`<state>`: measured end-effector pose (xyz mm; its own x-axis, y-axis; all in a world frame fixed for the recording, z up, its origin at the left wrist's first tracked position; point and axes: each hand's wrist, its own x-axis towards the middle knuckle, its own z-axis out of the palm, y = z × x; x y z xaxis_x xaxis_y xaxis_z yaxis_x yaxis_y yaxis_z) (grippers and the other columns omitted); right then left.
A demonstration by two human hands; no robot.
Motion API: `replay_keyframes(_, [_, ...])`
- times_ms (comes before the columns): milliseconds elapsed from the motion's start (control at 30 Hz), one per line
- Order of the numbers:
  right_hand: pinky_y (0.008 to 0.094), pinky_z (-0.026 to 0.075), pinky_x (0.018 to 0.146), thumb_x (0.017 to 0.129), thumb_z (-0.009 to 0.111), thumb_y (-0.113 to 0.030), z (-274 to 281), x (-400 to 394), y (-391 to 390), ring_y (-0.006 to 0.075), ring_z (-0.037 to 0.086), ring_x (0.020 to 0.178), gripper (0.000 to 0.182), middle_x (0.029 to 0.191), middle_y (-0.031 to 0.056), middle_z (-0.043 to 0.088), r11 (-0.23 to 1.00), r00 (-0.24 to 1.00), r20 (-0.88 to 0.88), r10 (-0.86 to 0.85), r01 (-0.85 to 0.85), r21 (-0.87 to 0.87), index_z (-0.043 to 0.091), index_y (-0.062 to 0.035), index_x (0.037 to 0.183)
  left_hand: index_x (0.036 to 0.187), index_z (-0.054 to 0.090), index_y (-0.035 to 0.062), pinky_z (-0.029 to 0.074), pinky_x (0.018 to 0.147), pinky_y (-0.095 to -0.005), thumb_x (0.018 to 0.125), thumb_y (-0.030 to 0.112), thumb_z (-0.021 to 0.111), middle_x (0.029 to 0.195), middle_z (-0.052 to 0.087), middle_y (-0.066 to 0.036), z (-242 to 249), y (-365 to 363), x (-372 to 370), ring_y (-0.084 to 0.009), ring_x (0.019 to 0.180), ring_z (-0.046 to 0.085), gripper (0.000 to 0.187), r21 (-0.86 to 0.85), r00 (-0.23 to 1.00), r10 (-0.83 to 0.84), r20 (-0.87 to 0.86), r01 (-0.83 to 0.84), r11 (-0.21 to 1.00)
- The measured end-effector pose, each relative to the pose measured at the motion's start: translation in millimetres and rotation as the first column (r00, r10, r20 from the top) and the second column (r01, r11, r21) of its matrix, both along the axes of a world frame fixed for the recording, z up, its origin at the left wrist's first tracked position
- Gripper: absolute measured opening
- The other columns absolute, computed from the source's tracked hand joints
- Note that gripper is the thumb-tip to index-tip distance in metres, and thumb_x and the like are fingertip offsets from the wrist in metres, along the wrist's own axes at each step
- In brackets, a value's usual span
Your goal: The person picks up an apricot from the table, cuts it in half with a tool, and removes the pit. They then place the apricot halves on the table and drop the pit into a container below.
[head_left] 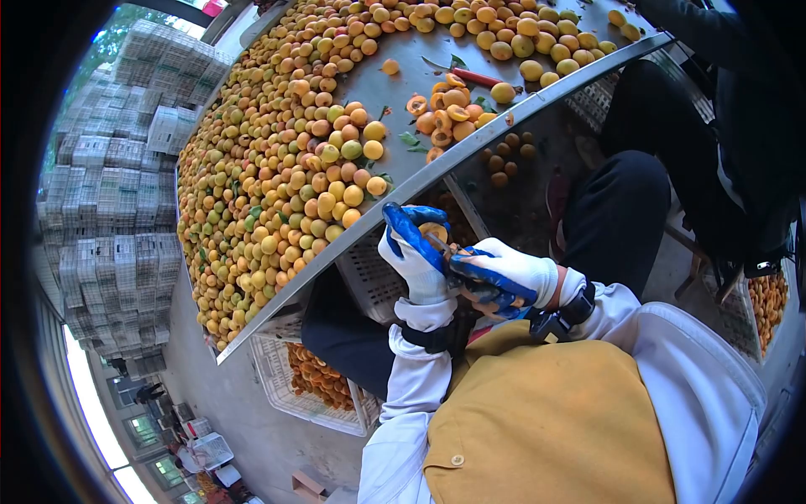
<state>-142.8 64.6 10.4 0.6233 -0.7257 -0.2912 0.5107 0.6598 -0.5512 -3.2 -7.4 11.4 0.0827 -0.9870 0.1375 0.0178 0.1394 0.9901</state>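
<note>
My left hand [415,254], in a white glove with blue coated fingers, is closed around an apricot [435,230] just below the table's metal edge. Close against it, my right hand [502,274] wears the same kind of glove, its fingers curled around what looks like a small knife [448,247], mostly hidden. Above my hands, cut apricot halves [453,105] lie in a small pile on the table with a few leaves. A knife with a red handle [476,76] rests behind that pile. Whole apricots [277,202] cover much of the tabletop.
The metal table rim [420,180] runs diagonally before me. Below it, a white crate [285,391] holds apricot halves [317,376]. Another person's dark-clothed leg [617,197] is at the right, near a second crate of halves [767,304]. Stacked crates [117,218] stand at the left.
</note>
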Motion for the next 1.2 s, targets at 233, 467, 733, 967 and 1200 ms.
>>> replay_keyframes(233, [0.0188, 0.038, 0.038, 0.105, 0.058, -0.041, -4, 1, -1, 0.0052, 0.051, 0.048, 0.034, 0.065, -0.0027, 0.054, 0.998, 0.999, -0.015, 0.035, -0.035, -0.044, 0.061, -0.0082, 0.097, 0.077, 0.06, 0.0023, 0.047, 0.056, -0.0267, 0.111, 0.048, 0.039, 0.068, 0.064, -0.008, 0, -2, 8, -0.0157, 0.056, 0.059, 0.061, 0.072, 0.991, -0.078, -0.112, 0.087, 0.994])
replay_keyframes(467, [0.0192, 0.037, 0.04, 0.104, 0.06, -0.042, 1, 0, 0, 0.004, 0.05, 0.05, 0.035, 0.068, -0.0035, 0.054, 0.994, 0.995, 0.05, 0.087, -0.083, -0.078, 0.061, -0.0071, 0.097, 0.079, 0.064, -0.001, 0.046, 0.057, -0.0249, 0.11, 0.047, 0.041, 0.071, 0.067, -0.008, -1, 2, 20, -0.0129, 0.06, 0.062, 0.062, -0.001, 0.98, -0.196, -0.039, 0.196, 0.981])
replay_keyframes(733, [0.0191, 0.039, 0.044, 0.105, 0.058, -0.042, -8, 5, -2, 0.0043, 0.05, 0.052, 0.034, 0.069, -0.0048, 0.055, 0.99, 0.983, -0.18, 0.017, -0.042, -0.133, 0.063, -0.0082, 0.101, 0.084, 0.068, -0.0006, 0.049, 0.061, -0.0273, 0.109, 0.056, 0.035, 0.075, 0.067, -0.009, -8, 1, 19, -0.0153, 0.063, 0.062, 0.07, 0.083, 0.989, -0.144, -0.02, 0.146, 0.986])
replay_keyframes(967, [0.0258, 0.046, 0.064, 0.105, 0.059, -0.033, -21, 13, -6, 0.0064, 0.054, 0.068, 0.03, 0.079, -0.0011, 0.062, 0.921, 0.861, -0.474, -0.185, -0.017, -0.389, 0.066, -0.004, 0.109, 0.086, 0.067, 0.0017, 0.049, 0.063, -0.0259, 0.108, 0.059, 0.031, 0.076, 0.067, -0.007, -2, 3, 12, -0.0145, 0.065, 0.06, 0.071, 0.298, 0.941, -0.153, -0.301, 0.246, 0.923])
replay_keyframes(1200, [0.0257, 0.047, 0.064, 0.104, 0.06, -0.037, -13, 1, -5, 0.0066, 0.055, 0.069, 0.035, 0.08, 0.0002, 0.062, 0.989, 0.956, -0.285, 0.07, -0.104, -0.106, 0.064, -0.0023, 0.11, 0.081, 0.064, 0.0031, 0.044, 0.056, -0.0236, 0.111, 0.048, 0.036, 0.07, 0.065, -0.006, -18, 5, 12, -0.0119, 0.057, 0.056, 0.061, 0.162, 0.982, -0.08, -0.169, 0.108, 0.981])
